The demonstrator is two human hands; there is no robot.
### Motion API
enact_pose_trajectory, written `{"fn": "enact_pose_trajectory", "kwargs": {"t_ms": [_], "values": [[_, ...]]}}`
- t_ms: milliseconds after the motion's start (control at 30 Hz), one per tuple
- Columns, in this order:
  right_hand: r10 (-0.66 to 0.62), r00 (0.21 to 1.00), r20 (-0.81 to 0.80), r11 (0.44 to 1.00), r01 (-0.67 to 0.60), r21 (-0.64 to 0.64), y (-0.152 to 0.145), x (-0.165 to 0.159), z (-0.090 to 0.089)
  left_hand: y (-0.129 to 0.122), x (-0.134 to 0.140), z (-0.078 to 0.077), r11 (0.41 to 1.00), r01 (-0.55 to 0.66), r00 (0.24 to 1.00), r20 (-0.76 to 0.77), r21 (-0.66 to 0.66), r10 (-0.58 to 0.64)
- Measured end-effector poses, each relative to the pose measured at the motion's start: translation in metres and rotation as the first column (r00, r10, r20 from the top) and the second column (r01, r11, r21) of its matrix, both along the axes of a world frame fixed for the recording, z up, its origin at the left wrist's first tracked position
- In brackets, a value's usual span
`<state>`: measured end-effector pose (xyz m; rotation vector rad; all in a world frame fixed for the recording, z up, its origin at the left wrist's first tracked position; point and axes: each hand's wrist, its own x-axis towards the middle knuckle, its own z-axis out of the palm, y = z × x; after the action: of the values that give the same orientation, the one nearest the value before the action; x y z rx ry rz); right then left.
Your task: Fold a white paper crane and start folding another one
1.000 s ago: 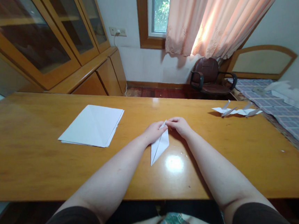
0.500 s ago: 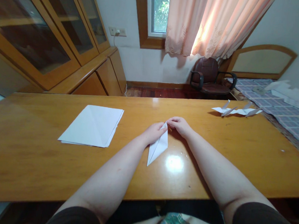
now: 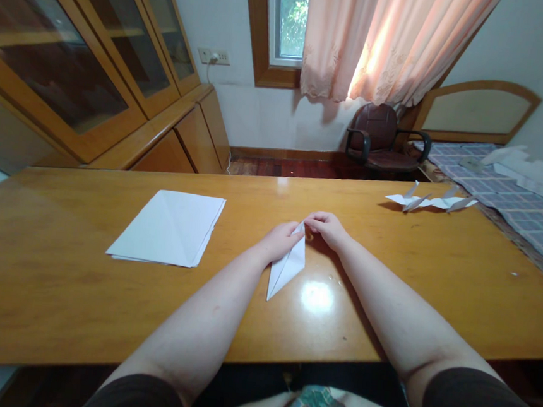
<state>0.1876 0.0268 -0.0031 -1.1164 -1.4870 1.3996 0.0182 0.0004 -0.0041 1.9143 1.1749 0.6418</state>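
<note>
A white sheet folded into a narrow diamond, the folded paper (image 3: 288, 268), lies at the middle of the wooden table, one point toward me. My left hand (image 3: 281, 241) grips its left side near the top, thumb lying across it. At the far tip, my right hand (image 3: 327, 227) pinches the paper between thumb and fingers. The very tip is partly hidden by the fingers. To the left is a stack of white square paper (image 3: 167, 229), its top sheet creased diagonally. Folded paper birds (image 3: 428, 201) stand at the table's far right.
The wooden table (image 3: 54, 298) spans the view, with tiny scraps to the right of the folded paper. Beyond its far edge are a brown armchair (image 3: 377, 137) and a bed (image 3: 514, 193). Glass-doored cabinets (image 3: 137, 46) line the left wall.
Almost nothing differs. Both hands keep their hold on the folded paper, and the right fingers have shifted only very slightly at its tip.
</note>
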Motion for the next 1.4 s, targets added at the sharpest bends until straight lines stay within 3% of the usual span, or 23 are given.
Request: {"fn": "enact_pose_trajectory", "kwargs": {"t_ms": [233,533,900,1400], "values": [[0.035,0.999,-0.020,0.999,-0.035,0.000,0.0001,0.0000,-0.0028,0.0008,0.0007,-0.0024,1.000,-0.002,1.000,-0.016,-0.005,0.002],[-0.013,0.999,0.030,0.997,0.010,0.073,-0.0026,-0.0014,-0.0005,0.0015,0.0005,-0.0056,1.000,0.001,0.999,-0.034,0.025,0.000],[0.035,0.999,-0.003,0.999,-0.035,-0.032,0.0032,0.0032,-0.0058,0.0016,-0.0006,-0.0048,1.000,0.010,1.000,-0.020,0.017,-0.009],[0.023,0.998,-0.066,0.997,-0.028,-0.075,0.0047,0.0063,-0.0047,0.0018,-0.0004,-0.0058,0.999,0.003,0.999,0.050,-0.048,-0.001]]}}
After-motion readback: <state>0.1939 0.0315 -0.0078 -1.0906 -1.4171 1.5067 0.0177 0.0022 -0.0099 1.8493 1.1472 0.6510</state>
